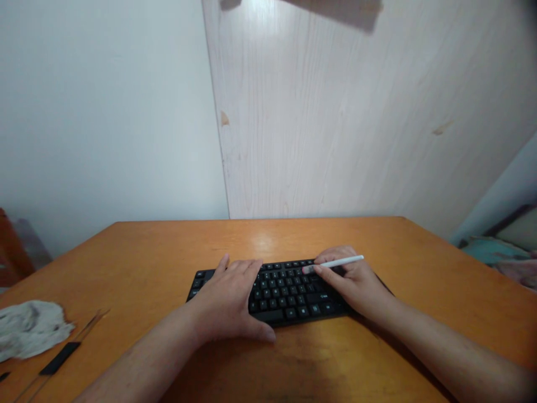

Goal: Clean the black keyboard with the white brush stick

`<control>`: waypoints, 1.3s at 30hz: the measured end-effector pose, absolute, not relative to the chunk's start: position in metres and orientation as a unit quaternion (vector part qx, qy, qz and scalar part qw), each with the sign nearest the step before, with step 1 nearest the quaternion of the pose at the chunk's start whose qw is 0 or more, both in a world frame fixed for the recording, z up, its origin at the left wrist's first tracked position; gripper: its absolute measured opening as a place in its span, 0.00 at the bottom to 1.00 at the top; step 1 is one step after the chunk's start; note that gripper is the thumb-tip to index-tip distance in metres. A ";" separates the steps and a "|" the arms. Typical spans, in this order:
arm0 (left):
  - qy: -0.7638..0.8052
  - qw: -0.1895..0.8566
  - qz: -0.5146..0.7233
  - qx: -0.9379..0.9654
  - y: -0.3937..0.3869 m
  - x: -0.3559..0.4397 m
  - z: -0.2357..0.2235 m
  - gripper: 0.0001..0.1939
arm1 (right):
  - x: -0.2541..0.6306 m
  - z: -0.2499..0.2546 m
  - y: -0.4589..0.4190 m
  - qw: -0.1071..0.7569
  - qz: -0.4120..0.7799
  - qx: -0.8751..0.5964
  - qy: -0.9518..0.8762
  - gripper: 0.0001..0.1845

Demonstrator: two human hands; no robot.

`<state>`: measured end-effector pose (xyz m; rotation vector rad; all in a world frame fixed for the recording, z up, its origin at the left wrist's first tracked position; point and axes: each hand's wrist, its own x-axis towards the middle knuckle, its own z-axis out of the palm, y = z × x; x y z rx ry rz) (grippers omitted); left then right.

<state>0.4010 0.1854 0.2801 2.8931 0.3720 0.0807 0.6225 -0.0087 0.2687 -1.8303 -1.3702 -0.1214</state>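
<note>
Two hands lie on a black keyboard [289, 296]: left hand [224, 299] open and flat, right hand [350, 282] grasping a white pen [339, 262]; a loosened grip could drop it.

A keyboard [293, 294] lies on the table [268, 240], with a cloth [29, 330] well left of it.

The orange-toned wooden counter [268, 240] has a glossy top. A black computer keyboard [285, 296] lies near its middle, toward 6 o'clock. At 8 o'clock sits a crumpled grey cloth [29, 330]. Just beside it, toward 7 o'clock, lies a flat black strip [60, 358] along a thin straight rod [90, 324]. A small black piece [4, 376] shows at the far 8 o'clock edge.
</note>
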 end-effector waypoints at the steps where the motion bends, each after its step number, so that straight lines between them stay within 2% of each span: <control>1: 0.126 0.111 0.027 0.985 0.186 0.401 0.280 0.66 | 0.623 0.268 -0.008 0.411 -0.047 -0.730 -0.545 0.09; 13: 0.128 0.107 0.018 0.986 0.183 0.401 0.283 0.65 | 0.632 0.268 -0.014 0.424 -0.050 -0.755 -0.498 0.13; 20: 0.123 0.112 0.029 0.986 0.186 0.402 0.281 0.66 | 0.624 0.268 -0.010 0.419 -0.038 -0.730 -0.539 0.09; 29: 0.124 0.107 0.022 0.986 0.186 0.401 0.280 0.67 | 0.637 0.264 -0.015 0.419 -0.054 -0.761 -0.492 0.12; 39: 0.121 0.108 0.023 0.987 0.185 0.402 0.282 0.66 | 0.629 0.268 -0.011 0.412 -0.042 -0.725 -0.550 0.10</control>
